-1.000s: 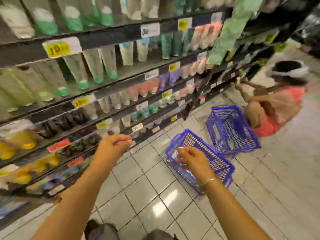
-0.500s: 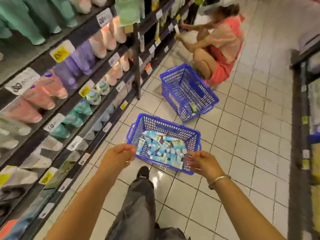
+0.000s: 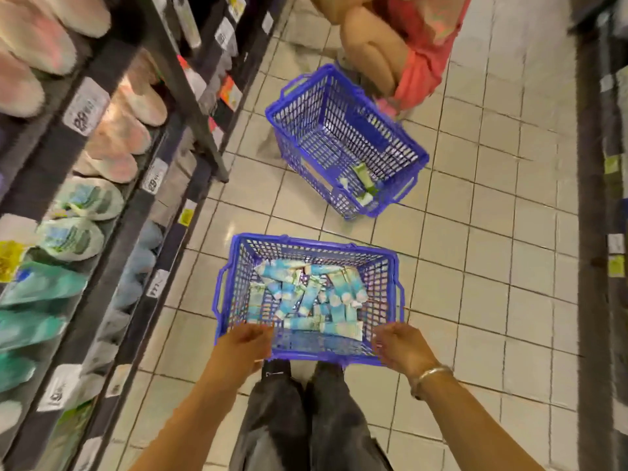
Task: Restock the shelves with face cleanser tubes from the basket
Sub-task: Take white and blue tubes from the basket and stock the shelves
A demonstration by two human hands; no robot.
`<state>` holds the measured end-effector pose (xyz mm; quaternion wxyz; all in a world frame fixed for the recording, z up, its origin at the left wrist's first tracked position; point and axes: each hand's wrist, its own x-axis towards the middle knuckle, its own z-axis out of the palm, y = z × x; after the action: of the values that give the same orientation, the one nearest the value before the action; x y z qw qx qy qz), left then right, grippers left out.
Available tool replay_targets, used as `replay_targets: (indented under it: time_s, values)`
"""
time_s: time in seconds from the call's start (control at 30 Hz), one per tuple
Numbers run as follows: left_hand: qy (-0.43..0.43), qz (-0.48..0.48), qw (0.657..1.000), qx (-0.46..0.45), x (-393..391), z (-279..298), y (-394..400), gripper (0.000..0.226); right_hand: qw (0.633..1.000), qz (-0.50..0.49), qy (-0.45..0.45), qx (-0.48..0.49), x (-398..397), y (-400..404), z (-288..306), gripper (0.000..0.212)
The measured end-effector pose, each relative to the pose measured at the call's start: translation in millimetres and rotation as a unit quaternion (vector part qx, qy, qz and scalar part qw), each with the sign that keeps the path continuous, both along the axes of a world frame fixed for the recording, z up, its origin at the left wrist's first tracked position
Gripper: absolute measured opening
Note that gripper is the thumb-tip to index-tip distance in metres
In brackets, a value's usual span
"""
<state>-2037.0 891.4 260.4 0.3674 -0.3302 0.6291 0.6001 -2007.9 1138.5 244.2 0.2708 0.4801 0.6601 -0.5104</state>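
You stand in a shop aisle on pale tiled floor (image 3: 475, 266). Nearest, both your hands hang over the near rim of a blue basket (image 3: 224, 294) at your feet: the left hand (image 3: 243, 345) and right hand (image 3: 401, 345) are loosely curled and hold nothing, seemingly poised to dig in. Inside the basket lies a loose heap of blue-and-white cleanser tubes (image 3: 309, 300). Left of the basket run the shelves (image 3: 112, 212), stocked with tubes. Beyond the basket sits a second blue basket (image 3: 339, 137), nearly empty, beside a crouching person (image 3: 418, 45).
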Motion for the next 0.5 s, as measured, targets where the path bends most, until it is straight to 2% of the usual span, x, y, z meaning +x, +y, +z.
replay_targets:
  time_s: [0.13, 0.3, 0.37, 0.47, 0.5]
  values:
    - [-0.036, 0.001, 0.999, -0.012, -18, -101, 7, 0.018, 0.998, -0.045, -0.028, -0.024, -22, 9, -105, 0.019]
    - [-0.056, 0.031, 0.997, -0.044, -36, -251, 10, 0.018, 0.997, -0.025, -0.043, -0.053, -39, 12, -250, 0.021]
    - [-0.057, 0.049, 0.995, -0.065, -36, -309, 11, 0.021, 0.998, 0.006, -0.049, -0.047, -41, 14, -301, 0.021]
    - [-0.055, 0.029, 0.995, -0.079, -34, -380, 19, 0.013, 0.995, 0.094, -0.036, 0.024, -36, 19, -365, 0.006]
    - [-0.053, 0.017, 0.995, -0.082, -33, -400, 23, 0.011, 0.99, 0.129, -0.025, 0.051, -33, 21, -383, 0.009]
